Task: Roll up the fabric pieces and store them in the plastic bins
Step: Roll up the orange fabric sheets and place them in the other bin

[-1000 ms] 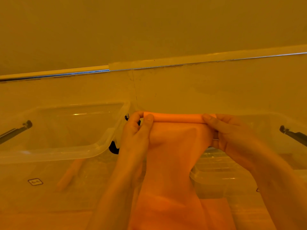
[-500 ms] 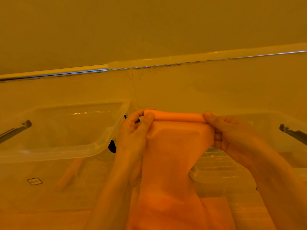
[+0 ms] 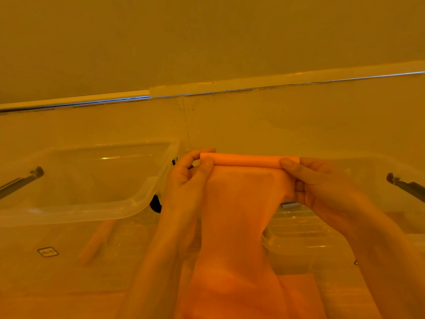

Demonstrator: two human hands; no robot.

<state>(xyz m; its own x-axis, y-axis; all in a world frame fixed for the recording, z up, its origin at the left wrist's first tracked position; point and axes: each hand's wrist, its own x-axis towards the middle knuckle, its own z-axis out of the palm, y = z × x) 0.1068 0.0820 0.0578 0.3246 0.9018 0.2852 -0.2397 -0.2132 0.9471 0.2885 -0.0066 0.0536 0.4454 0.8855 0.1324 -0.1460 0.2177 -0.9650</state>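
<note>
Holding the orange fabric (image 3: 236, 203) up at the centre of the frame, I have its top edge wound into a tight horizontal roll (image 3: 248, 160) that spans between my two hands. My left hand (image 3: 184, 180) pinches the left end of that roll, thumb pressed on the front and fingers curled behind; my right hand (image 3: 315, 183) pinches the right end the same way, thumb on top of the roll and fingers folded under. Below the roll the unrolled part of the fabric hangs down between my forearms to the bottom edge of the frame. To the left of my hands sits a clear plastic bin (image 3: 147, 199), stacked on a larger clear bin (image 3: 69, 261) through whose wall an already rolled orange piece (image 3: 96, 240) shows dimly. At the right of the frame, behind my right hand, stands another clear bin (image 3: 299, 238). A pale wall (image 3: 207, 42) fills the upper half of the frame.
</note>
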